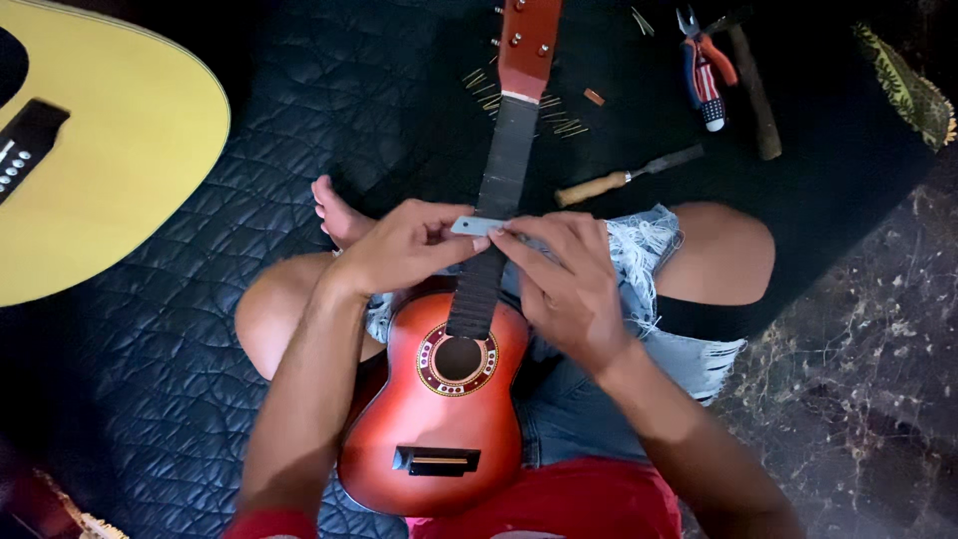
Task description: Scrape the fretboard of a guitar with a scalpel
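Seen from the head camera, the likeliest trouble was a slip: the small metal plate (pixel 477 227) was pinched only at its ends and lay across the narrow neck (pixel 496 225) of the small red guitar (pixel 436 399), so an uneven push from either side could, in my judgement, have skated it off the dark fingerboard and scratched the wood or nicked a fingertip. The guitar itself rested loosely in the lap, propped between the bare knees, and might have rolled if pressed hard from above. The loose metal pins (pixel 559 122) scattered on the dark quilted mat (pixel 180 299) by the headstock lay near a bare foot (pixel 336 212), which looked like a hazard too. The left hand (pixel 399 245) came in from the left with the wrist bent, thumb and fingertips closed on the plate's left end. The right hand (pixel 569 284) reached over the neck from the right, fingers curled, its fingertips pinching the plate's right end. A wooden-handled chisel (pixel 624 178), pliers (pixel 704 70) and a yellow guitar (pixel 100 140) lay well apart from both hands.
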